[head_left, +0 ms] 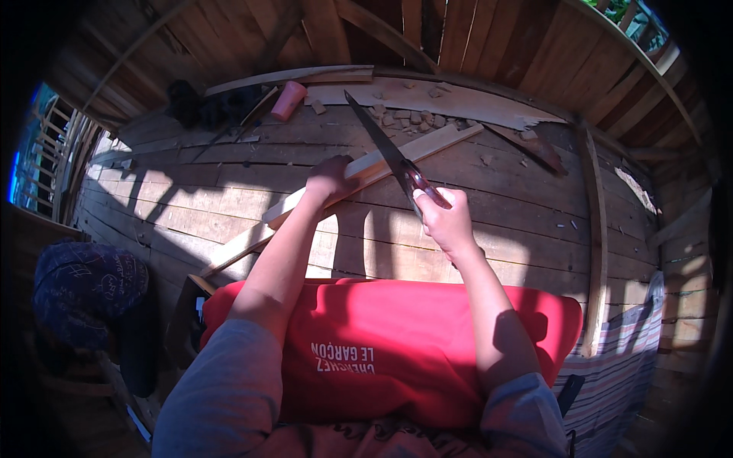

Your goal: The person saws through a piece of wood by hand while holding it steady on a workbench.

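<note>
Left hand (330,177) is pinning a plank (366,172); right hand (447,217), at 3 o'clock, is gripping a saw (382,141); a slipping blade could nick the left fingers.

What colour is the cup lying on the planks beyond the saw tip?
Pink; the cup shows best in the head view, lying tipped at the far edge.

A wooden strip (359,177) is lying across the plank floor (191,202), running from seven to two o'clock. A handsaw (382,141) is crossing it. Wood offcuts (408,118) are sitting at twelve, a cup (288,101) at eleven.
</note>
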`<state>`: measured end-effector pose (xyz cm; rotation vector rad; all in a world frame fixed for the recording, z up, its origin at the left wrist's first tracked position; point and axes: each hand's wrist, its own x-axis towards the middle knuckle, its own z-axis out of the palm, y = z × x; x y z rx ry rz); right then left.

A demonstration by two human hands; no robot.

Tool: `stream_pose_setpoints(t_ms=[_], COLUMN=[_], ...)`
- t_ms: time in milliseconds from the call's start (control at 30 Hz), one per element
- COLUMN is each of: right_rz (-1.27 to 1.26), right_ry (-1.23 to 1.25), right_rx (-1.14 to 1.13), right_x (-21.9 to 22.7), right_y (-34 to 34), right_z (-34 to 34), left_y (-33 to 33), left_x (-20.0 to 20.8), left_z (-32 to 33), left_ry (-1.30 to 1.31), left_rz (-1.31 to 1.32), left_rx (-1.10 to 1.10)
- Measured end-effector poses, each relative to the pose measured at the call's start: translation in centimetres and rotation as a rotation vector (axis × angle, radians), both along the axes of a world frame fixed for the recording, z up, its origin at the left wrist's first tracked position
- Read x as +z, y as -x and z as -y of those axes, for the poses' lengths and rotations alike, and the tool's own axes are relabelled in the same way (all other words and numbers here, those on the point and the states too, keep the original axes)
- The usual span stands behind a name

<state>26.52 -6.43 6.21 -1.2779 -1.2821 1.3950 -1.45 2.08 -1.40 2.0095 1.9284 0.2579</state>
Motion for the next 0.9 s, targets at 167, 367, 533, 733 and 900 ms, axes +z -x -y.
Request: stream_pose_setpoints(t_ms=[167, 367, 533, 733, 900], right_rz=[0.014, 0.022, 0.036, 0.099, 0.200], right_ry=[0.006, -0.015, -0.018, -0.054, -0.150], right_rx=[0.009, 0.021, 0.023, 0.037, 0.054], right_x=[0.1, -0.2, 0.1, -0.3, -0.3], right_y=[0.0, 0.1, 0.2, 0.1, -0.2], right_z=[0.0, 0.1, 0.3, 0.8, 3.2], left_y=[-0.4, -0.7, -0.8, -0.8, 0.1], left_x=[0.6, 1.5, 1.4, 1.1, 0.5], left_z=[0.3, -0.1, -0.1, -0.1, 0.1], left_ry=[0.031, 0.157, 0.179, 0.119, 0.076], left_rz=[0.030, -0.096, -0.125, -0.092, -0.059], left_rx=[0.034, 0.040, 0.069, 0.033, 0.007])
